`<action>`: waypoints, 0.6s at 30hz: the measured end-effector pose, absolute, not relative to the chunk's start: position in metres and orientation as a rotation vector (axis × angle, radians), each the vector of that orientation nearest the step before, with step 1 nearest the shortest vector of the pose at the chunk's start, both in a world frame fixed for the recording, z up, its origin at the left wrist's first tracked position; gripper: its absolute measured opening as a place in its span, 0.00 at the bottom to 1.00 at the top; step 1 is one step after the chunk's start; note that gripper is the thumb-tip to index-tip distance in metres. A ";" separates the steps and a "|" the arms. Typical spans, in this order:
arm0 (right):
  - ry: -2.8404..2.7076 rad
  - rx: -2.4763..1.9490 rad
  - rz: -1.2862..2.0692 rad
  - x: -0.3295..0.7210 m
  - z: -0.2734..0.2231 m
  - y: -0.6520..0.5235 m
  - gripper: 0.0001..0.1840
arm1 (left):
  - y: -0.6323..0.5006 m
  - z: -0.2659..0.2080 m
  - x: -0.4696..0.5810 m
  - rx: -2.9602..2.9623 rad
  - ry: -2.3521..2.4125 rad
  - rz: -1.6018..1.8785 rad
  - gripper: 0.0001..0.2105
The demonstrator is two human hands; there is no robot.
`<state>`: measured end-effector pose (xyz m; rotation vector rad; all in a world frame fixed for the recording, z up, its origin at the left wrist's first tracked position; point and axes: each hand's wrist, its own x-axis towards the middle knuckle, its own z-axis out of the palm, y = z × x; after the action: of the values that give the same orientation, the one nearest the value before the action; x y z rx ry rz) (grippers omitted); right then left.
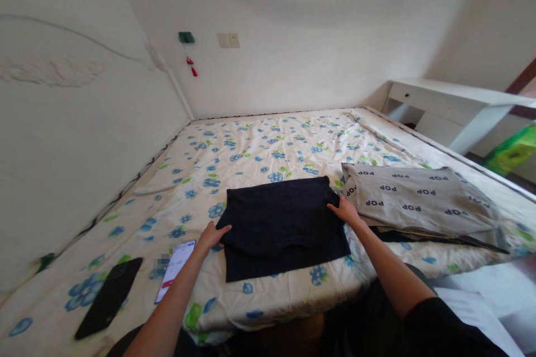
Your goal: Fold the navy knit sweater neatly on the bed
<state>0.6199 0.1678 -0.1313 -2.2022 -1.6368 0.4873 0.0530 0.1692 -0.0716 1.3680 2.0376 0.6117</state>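
the dark cloth (pixel 280 223) lies near the front edge of the bed (pixel 293 309), long axis running side to side; left hand (pixel 213 234) and right hand (pixel 347 212) pinch its opposite ends, neither nearer.

Hidden or cut off, 1 view
Left hand (pixel 213 235), right hand (pixel 345 212): some fingers hidden at the black cloth (pixel 285 228). Lit phone (pixel 172 265): partly behind left forearm (pixel 179 295), text unreadable. Dark layer (pixel 402 236) under grey cloth (pixel 410 195): mostly covered. Desk (pixel 439 99): cut by right edge.
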 end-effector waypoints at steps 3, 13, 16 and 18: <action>-1.664 -2.291 0.503 0.624 -0.132 0.179 0.44 | 0.179 -0.077 0.048 1.312 1.949 0.595 0.22; -1.349 -2.101 0.924 0.635 -0.127 0.188 0.12 | 0.199 -0.090 0.062 1.437 1.900 0.691 0.23; -1.141 -2.006 1.142 0.632 -0.118 0.185 0.08 | 0.201 -0.088 0.058 1.410 1.924 0.765 0.25; -0.990 -1.895 1.321 0.633 -0.112 0.184 0.08 | 0.204 -0.084 0.047 1.350 1.960 0.817 0.24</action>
<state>0.6326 0.1839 -0.1116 -1.8949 -0.9905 1.3213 0.0467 0.2037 -0.0841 1.3503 1.9597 0.8167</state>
